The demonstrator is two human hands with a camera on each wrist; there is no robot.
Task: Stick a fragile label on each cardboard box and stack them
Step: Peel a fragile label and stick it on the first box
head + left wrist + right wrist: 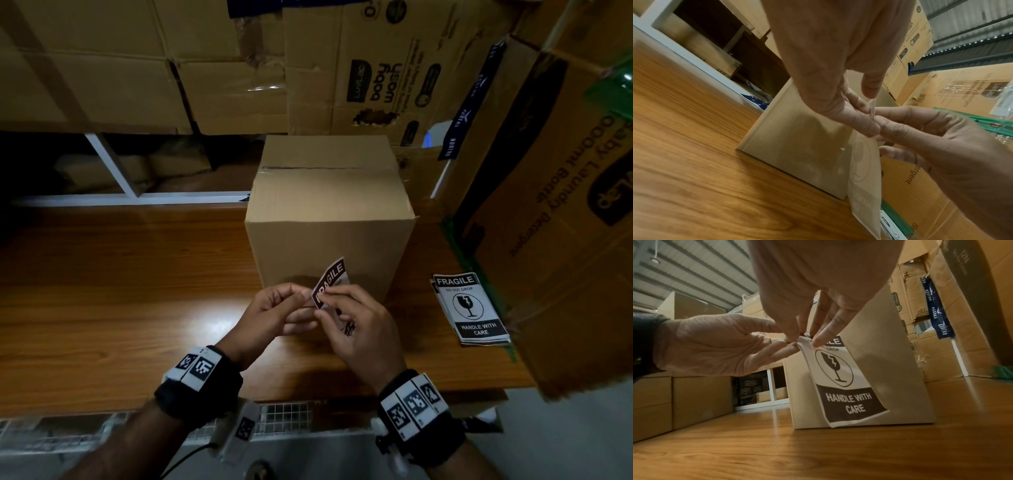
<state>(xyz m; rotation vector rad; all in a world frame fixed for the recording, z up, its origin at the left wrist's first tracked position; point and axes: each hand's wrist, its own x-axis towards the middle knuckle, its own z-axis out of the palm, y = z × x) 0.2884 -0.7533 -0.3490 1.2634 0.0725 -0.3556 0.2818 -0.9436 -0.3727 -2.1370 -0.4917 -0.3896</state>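
A plain taped cardboard box (329, 212) stands upright on the wooden table (137, 291), just beyond both hands. Both hands hold one black-and-white fragile label (330, 279) in front of the box's near face. My left hand (274, 311) pinches the label's top corner and my right hand (356, 318) pinches the same corner beside it. In the right wrist view the label (842, 382) hangs down printed side out, against the box (890, 369). In the left wrist view its blank back (865, 175) shows below the touching fingertips.
A stack of several more fragile labels (471, 308) lies on the table to the right of the box. Large printed cartons (548, 205) lean in at the right, and more cartons (205, 68) fill the shelving behind. The table's left half is bare wood.
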